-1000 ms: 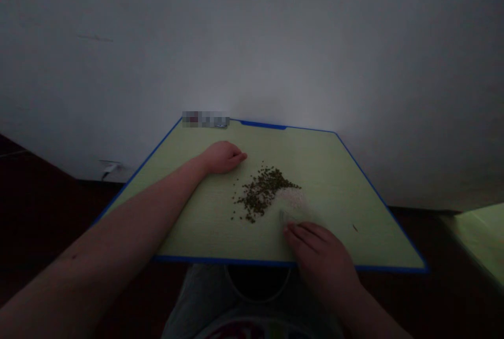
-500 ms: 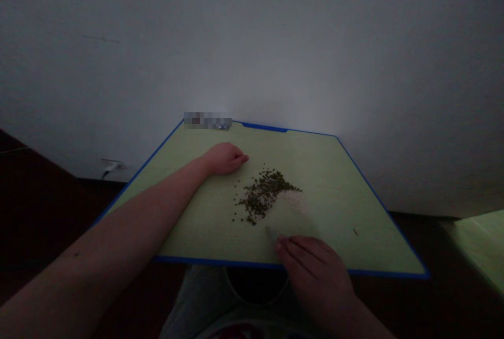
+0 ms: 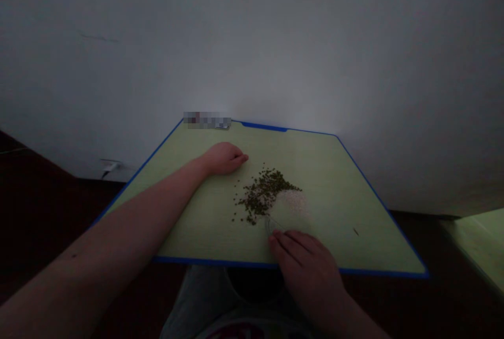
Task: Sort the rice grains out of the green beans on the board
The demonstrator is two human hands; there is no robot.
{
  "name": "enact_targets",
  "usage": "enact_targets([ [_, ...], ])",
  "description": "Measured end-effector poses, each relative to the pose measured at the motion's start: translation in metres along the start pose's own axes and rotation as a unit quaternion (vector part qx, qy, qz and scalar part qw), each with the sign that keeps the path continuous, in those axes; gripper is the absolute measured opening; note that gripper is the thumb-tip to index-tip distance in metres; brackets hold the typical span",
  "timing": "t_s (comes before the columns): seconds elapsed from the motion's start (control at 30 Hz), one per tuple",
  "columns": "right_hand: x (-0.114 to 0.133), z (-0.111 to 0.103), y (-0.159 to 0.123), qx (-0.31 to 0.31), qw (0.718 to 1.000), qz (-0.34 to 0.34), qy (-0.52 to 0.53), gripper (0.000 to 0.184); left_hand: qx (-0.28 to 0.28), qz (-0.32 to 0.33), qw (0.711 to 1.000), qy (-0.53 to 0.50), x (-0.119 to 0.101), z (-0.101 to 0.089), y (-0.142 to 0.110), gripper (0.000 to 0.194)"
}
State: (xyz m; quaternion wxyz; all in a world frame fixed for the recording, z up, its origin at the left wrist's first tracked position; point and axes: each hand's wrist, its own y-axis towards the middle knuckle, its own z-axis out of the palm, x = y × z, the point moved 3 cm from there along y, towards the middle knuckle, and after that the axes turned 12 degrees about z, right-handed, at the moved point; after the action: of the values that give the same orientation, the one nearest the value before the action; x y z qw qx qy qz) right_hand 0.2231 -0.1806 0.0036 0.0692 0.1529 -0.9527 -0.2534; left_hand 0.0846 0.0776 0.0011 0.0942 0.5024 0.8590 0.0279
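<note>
My left hand (image 3: 226,158) rests on the tabletop in a loose fist, beyond and left of a scattered pile of small dark green beans (image 3: 263,196). No object shows in it. Just right of the beans lies a patch of pale, rice-like grains (image 3: 294,201), and the two piles touch. My right hand (image 3: 305,260) is at the near edge of the table, fingers closed on a clear, thin-rimmed piece (image 3: 271,223). Its rim lies close to the near side of the beans; my fingers hide the rest, so its exact kind cannot be made out.
The pale green folding table (image 3: 338,171) has a blue edge and stands against a grey wall (image 3: 260,40). A blurred-out item (image 3: 207,120) lies at its far left corner. A small brown sliver (image 3: 355,232) is at the right. Below the near edge sits a dark round-rimmed container (image 3: 255,284).
My right hand has moved slightly forward and left with the clear piece, whose rim now shows more plainly nearer the beans. My left hand stays in place.
</note>
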Motion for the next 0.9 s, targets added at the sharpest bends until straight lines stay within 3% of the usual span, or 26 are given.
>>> enact_targets([
  [0.23, -0.022, 0.003, 0.000, 0.007, 0.999, 0.022, -0.038, 0.031, -0.005, 0.000, 1.000, -0.003, 0.002, 0.001, 0.000, 0.058],
  [0.67, -0.040, -0.008, -0.007, 0.000, 0.999, 0.030, -0.045, 0.026, -0.010, 0.001, 1.000, -0.010, 0.002, 0.001, 0.001, 0.056],
  [0.9, -0.028, -0.003, -0.008, 0.008, 1.000, 0.015, -0.024, 0.029, -0.004, -0.001, 1.000, -0.011, 0.001, 0.001, 0.001, 0.056],
])
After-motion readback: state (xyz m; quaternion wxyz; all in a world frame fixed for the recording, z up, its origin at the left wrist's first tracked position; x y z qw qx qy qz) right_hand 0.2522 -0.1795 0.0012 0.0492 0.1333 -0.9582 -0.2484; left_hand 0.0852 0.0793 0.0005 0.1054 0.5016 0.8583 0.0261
